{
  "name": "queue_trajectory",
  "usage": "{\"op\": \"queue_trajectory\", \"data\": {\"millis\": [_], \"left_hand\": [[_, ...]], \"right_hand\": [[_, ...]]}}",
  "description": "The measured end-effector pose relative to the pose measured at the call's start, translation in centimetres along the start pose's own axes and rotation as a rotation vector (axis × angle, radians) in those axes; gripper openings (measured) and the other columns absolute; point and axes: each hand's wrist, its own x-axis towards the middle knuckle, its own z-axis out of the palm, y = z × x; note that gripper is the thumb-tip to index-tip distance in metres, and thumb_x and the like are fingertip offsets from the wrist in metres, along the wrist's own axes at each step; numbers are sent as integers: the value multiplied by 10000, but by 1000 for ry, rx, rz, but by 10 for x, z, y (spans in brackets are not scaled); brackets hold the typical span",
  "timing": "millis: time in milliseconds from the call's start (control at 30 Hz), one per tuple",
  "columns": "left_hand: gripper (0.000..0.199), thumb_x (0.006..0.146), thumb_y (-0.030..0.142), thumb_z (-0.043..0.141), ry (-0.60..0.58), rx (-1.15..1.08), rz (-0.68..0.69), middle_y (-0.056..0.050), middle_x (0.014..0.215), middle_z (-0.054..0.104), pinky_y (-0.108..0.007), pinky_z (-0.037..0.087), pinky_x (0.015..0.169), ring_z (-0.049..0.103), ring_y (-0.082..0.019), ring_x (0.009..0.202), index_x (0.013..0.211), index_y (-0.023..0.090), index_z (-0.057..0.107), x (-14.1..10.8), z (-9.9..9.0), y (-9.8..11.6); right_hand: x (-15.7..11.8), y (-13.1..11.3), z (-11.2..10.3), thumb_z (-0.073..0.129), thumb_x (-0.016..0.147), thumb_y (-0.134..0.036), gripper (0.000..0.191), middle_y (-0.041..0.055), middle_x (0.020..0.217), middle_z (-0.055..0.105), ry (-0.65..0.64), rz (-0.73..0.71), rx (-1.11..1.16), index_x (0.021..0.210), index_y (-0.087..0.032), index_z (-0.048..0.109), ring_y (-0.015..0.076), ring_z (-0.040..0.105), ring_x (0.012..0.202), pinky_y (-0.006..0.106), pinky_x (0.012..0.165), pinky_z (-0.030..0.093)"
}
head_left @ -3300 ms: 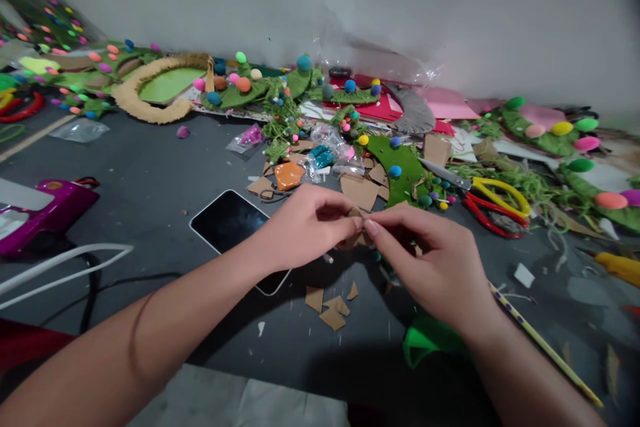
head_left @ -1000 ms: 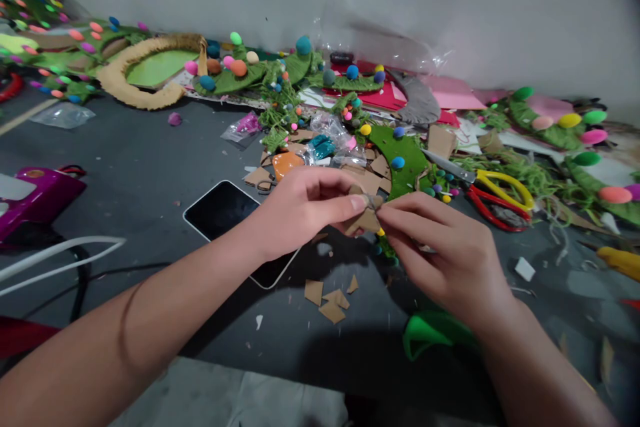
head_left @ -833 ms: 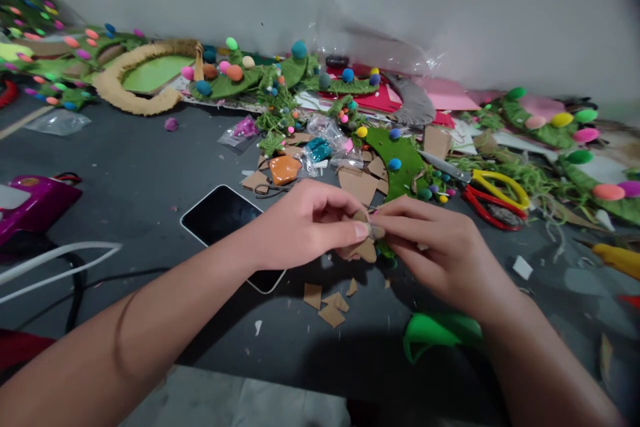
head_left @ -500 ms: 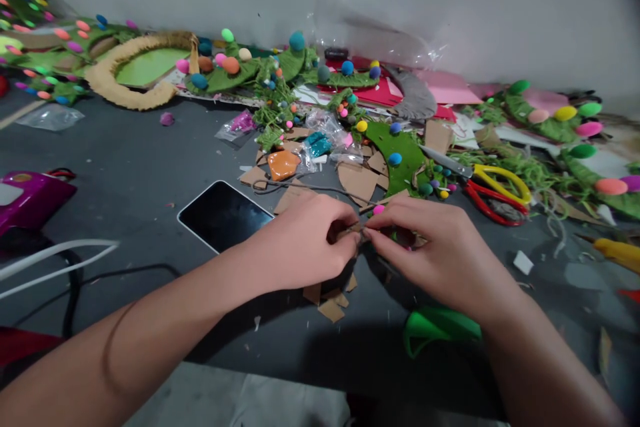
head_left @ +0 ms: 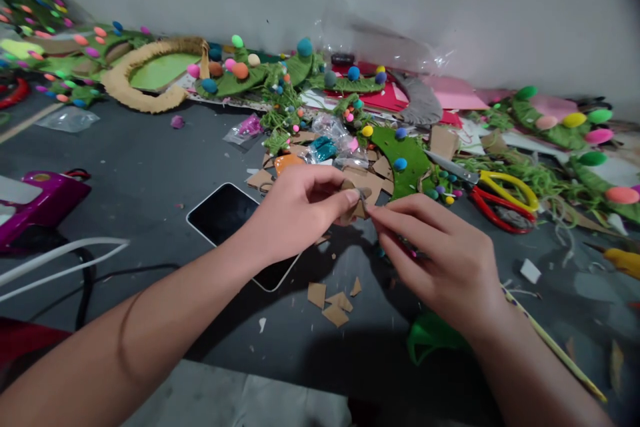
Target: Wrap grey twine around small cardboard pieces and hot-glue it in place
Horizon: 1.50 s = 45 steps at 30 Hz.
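My left hand (head_left: pixel 305 210) pinches a small piece of brown cardboard (head_left: pixel 359 208) between thumb and fingers, with something thin and grey lying across it. Right beside it, my right hand (head_left: pixel 437 253) has thumb and forefinger pressed together at the cardboard's right edge, on the end of the thin grey strand. Below the hands, small cardboard scraps (head_left: pixel 336 310) lie on the dark table. A phone (head_left: pixel 225 213) with a dark screen rests partly under my left forearm.
Scissors (head_left: pixel 505 200) with yellow and red handles lie at the right. Behind are a green felt crescent (head_left: pixel 407 173), a tan ring (head_left: pixel 120 85) and a grey crescent (head_left: pixel 417 100). A purple tool (head_left: pixel 55 207) sits left, green scissor-like handles (head_left: pixel 433 340) at the front.
The left hand has turned and risen slightly, showing the cardboard piece more. The right hand has shifted a little lower and right. More of the phone and a yellow stick by the right forearm show.
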Motion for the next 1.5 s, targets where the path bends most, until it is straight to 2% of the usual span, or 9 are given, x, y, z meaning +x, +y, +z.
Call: {"op": "queue_trajectory", "data": {"millis": [167, 300, 400, 500, 667, 900, 1133, 1267, 1500], "left_hand": [[101, 898, 187, 702, -12, -137, 25, 17, 697, 628, -172, 516, 630, 610, -79, 656, 815, 130, 697, 0, -3, 1], [113, 911, 205, 682, -165, -124, 8, 13, 700, 661, -177, 510, 643, 617, -78, 652, 827, 130, 689, -2, -7, 4], [126, 922, 232, 652, -295, 31, -52, -2, 727, 683, -214, 504, 652, 620, -102, 668, 857, 134, 698, -5, -8, 7], [189, 935, 302, 611, -338, 314, -52, 5, 708, 649, -235, 428, 583, 549, -115, 640, 852, 163, 709, -7, -4, 6], [267, 935, 330, 570, -286, 570, -2, -8, 658, 609, -259, 351, 556, 503, -133, 621, 756, 169, 685, -7, 4, -1], [264, 918, 306, 593, -213, 528, 17, -31, 648, 640, -266, 342, 557, 522, -139, 617, 742, 154, 717, -7, 7, -4], [246, 884, 275, 612, -157, 456, 10, -36, 651, 654, -262, 355, 546, 539, -134, 625, 726, 136, 741, -4, 7, -5], [252, 885, 280, 607, -108, 349, -5, -17, 643, 634, -243, 379, 536, 527, -118, 610, 733, 132, 744, -2, 6, -5], [196, 922, 271, 609, -75, 10, -120, -8, 683, 671, -185, 490, 476, 650, -114, 585, 827, 148, 729, -1, 8, -3]], "right_hand": [[0, 4, 1, 643, 928, -70, 301, 59, 1047, 698, 77, -14, 59, 1196, -187, 711, 121, 666, 892, 218, 767, 524], [5, 6, 0, 645, 928, -76, 183, 36, 982, 715, 25, 68, 262, 1016, -198, 749, 110, 665, 850, 221, 751, 524], [9, 9, -3, 654, 936, -110, 162, 11, 949, 743, -71, 165, 392, 960, -218, 772, 100, 676, 817, 218, 733, 523], [11, 13, -5, 661, 949, -164, 133, 4, 933, 750, -146, 207, 395, 977, -218, 779, 106, 680, 813, 231, 731, 520], [14, 8, -3, 610, 977, -216, 114, 5, 895, 709, -239, 250, 236, 947, -201, 718, 134, 637, 829, 273, 737, 474], [15, -7, 11, 599, 981, -293, 158, -38, 742, 680, -222, 547, 315, 882, -217, 698, 96, 552, 627, 236, 559, 399], [24, -11, 8, 670, 932, -299, 174, -28, 677, 690, -166, 654, 413, 812, -195, 741, 93, 548, 578, 224, 515, 374], [24, -13, 6, 698, 918, -301, 162, -19, 696, 725, -82, 635, 449, 821, -194, 771, 98, 584, 588, 221, 532, 419], [14, -14, 13, 713, 929, -250, 82, -15, 794, 721, 165, 400, 276, 876, -222, 770, 94, 579, 655, 237, 576, 433]]}}
